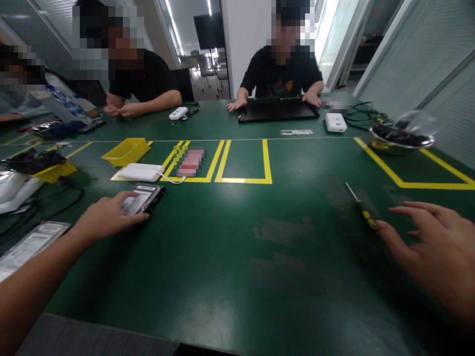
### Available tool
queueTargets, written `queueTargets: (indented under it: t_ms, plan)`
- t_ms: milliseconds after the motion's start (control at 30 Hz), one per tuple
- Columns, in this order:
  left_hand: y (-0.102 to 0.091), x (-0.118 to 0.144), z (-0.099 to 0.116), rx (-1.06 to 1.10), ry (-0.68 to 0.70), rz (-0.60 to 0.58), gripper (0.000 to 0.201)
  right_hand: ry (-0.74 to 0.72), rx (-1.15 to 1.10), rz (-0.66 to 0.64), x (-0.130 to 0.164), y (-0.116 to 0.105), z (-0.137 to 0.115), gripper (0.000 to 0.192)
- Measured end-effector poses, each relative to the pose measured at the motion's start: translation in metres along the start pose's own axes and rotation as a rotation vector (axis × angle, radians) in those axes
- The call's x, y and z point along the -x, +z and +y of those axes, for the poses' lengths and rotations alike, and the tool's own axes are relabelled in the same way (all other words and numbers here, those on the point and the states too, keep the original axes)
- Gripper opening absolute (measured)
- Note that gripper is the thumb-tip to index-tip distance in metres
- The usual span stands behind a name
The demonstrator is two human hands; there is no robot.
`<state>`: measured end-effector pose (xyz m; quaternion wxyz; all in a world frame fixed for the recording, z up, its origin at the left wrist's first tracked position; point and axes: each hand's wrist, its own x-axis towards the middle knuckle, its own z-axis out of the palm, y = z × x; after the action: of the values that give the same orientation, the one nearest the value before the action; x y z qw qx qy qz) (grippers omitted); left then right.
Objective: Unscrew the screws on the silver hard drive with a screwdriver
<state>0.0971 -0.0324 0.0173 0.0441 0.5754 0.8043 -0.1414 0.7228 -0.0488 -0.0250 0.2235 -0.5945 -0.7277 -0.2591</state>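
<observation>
- Right hand [430,252] nearest the lens, low right: fingers spread, palm down, holding nothing. Thumb tip at the handle end of a small screwdriver [360,206]; contact or just short, can't tell.
- Screwdriver lies flat on the green table [237,257], thin shaft pointing away up-left, black-and-yellow handle toward the hand. Looks light, stiff, likely to roll; pinch it at the handle, not the shaft.
- Left hand [111,215] fingers laid over the near end of a hard drive [145,198], pressing or gripping its edge, not lifted.
- Drive sits flat, label up, just below a white box [143,172] with cable. Probably dense, rigid, shock-sensitive; hold it by the side edges.
</observation>
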Motion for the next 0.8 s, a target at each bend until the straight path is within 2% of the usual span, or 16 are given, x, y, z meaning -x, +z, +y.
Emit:
queueTargets:
  t_ms: [133, 367, 533, 667, 733, 800]
  plan:
    - [0.004, 0.022, 0.043, 0.015, 0.174, 0.058, 0.087, -0.055, 0.004, -0.016, 0.000, 0.000, -0.001, 0.051]
    - [0.004, 0.064, 0.133, 0.104, 0.297, 0.149, 0.090, -0.102, 0.038, -0.060, 0.002, 0.003, -0.003, 0.047]
    - [0.003, 0.096, 0.192, 0.242, 0.421, 0.193, 0.081, -0.100, 0.042, -0.091, 0.001, 0.002, -0.002, 0.044]
    - [0.005, 0.116, 0.222, 0.358, 0.543, 0.154, 0.080, -0.144, -0.026, -0.074, -0.001, 0.002, -0.013, 0.041]
    - [0.005, 0.123, 0.229, 0.419, 0.595, 0.139, 0.082, -0.187, -0.147, -0.085, -0.001, 0.000, -0.028, 0.040]
    - [0.004, 0.128, 0.230, 0.499, 0.669, 0.083, 0.080, -0.271, -0.289, -0.161, -0.001, -0.004, -0.049, 0.043]
